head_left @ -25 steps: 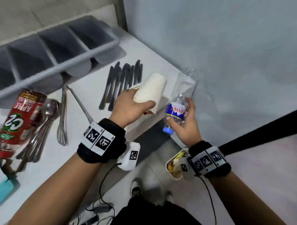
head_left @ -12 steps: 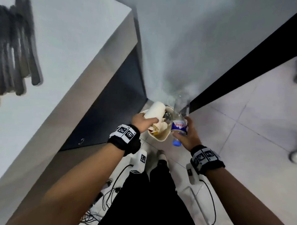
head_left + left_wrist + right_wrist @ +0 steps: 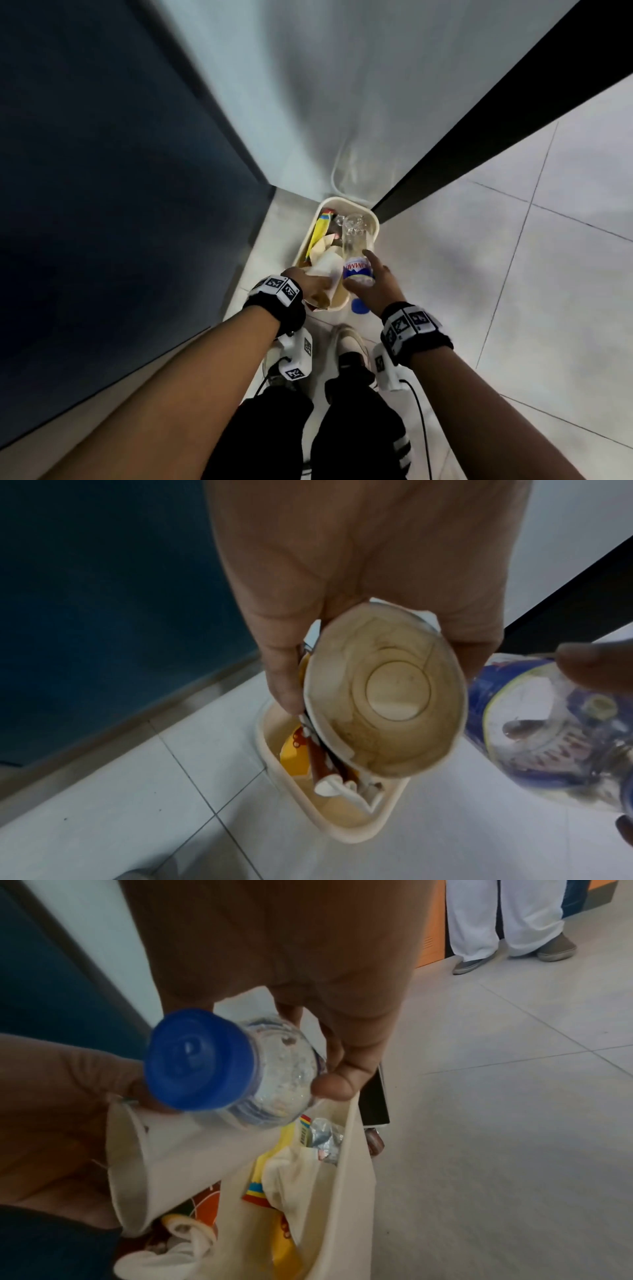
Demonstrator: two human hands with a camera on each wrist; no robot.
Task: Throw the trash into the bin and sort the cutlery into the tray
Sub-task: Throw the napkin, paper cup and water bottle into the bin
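Observation:
A cream bin point(image 3: 346, 200) stands on the floor in the corner, with yellow wrappers point(image 3: 320, 233) and other trash inside. My left hand point(image 3: 318, 284) grips a squashed white paper cup point(image 3: 325, 270) over the bin's near end. The left wrist view looks into the stained cup point(image 3: 383, 693), with the bin's rim point(image 3: 346, 840) below it. My right hand point(image 3: 370, 274) holds a clear plastic bottle point(image 3: 356, 246) by its blue label, base over the bin, blue cap point(image 3: 359, 306) toward me. In the right wrist view the cap point(image 3: 198, 1058) is nearest and the cup point(image 3: 171, 1156) lies beside it.
A dark blue panel point(image 3: 102, 171) rises at the left, a pale wall behind the bin, a black strip point(image 3: 479, 137) at the right. Tiled floor point(image 3: 513, 274) spreads to the right. My shoe point(image 3: 349, 342) is just before the bin. A person in white trousers point(image 3: 507, 920) stands far off.
Both hands came down from the table edge to just above the bin, still holding the cup and the bottle. The head view swung from the tabletop to the floor.

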